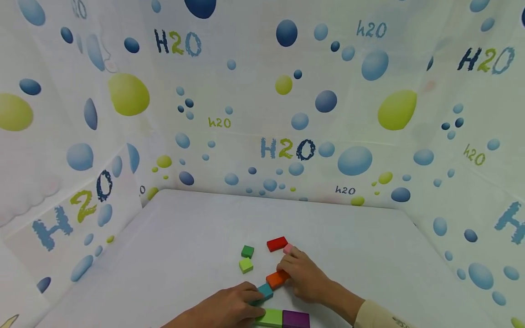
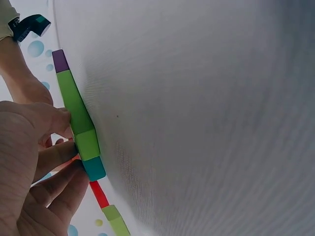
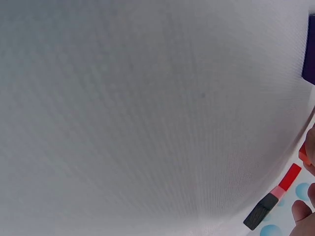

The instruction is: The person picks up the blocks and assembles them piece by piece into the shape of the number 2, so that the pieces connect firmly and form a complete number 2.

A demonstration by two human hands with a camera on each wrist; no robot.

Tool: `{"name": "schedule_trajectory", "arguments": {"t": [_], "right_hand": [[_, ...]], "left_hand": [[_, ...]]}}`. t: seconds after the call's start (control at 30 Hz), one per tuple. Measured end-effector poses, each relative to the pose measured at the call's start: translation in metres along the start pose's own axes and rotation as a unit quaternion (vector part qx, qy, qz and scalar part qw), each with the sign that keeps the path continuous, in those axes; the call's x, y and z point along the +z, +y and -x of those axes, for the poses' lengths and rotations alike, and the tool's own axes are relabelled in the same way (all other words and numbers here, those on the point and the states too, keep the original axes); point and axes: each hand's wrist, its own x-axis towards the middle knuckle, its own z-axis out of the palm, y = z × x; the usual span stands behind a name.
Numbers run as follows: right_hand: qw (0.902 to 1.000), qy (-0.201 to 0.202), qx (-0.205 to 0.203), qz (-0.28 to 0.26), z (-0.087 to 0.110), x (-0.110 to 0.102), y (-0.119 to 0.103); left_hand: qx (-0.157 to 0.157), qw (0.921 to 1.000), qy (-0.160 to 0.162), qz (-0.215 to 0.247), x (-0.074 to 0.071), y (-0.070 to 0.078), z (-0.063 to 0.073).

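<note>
My left hand (image 1: 235, 303) holds the teal block (image 1: 265, 291), with its fingertips against it and its thumb by the lime-green block (image 1: 270, 317). That lime-green block lies end to end with a purple block (image 1: 296, 319). Beside the teal block, my right hand (image 1: 305, 275) grips an orange block (image 1: 276, 279) by its right end. The teal and orange blocks meet nearly in line, slanting away to the right. In the left wrist view, the left fingers (image 2: 69, 191) press close to the teal block (image 2: 93, 168).
Farther back lie a red block (image 1: 277, 244) and a pink block (image 1: 288, 248). A dark block (image 3: 261, 212) joins them in the right wrist view. Small green (image 1: 248, 251) and lime (image 1: 246, 265) blocks sit to their left. The white table (image 1: 184, 237) meets printed curtains behind.
</note>
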Motion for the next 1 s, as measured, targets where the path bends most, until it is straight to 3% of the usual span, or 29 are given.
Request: {"name": "schedule_trajectory", "arguments": {"t": [0.4,0.63,1.0], "right_hand": [[0.9999,-0.012,-0.006,-0.009,0.0039,-0.0037,-0.0018],[0.9995,-0.001,-0.031,-0.004,0.0048,-0.0038,0.0005],[0.9995,-0.016,-0.026,-0.012,0.0049,-0.0043,0.0009]], "left_hand": [[0.003,1.0000,0.003,-0.002,-0.0003,0.0000,0.0001],[0.001,1.0000,0.003,-0.002,-0.0005,0.0000,0.0003],[0.003,0.9999,0.014,-0.004,-0.0007,-0.0004,-0.0001]]}}
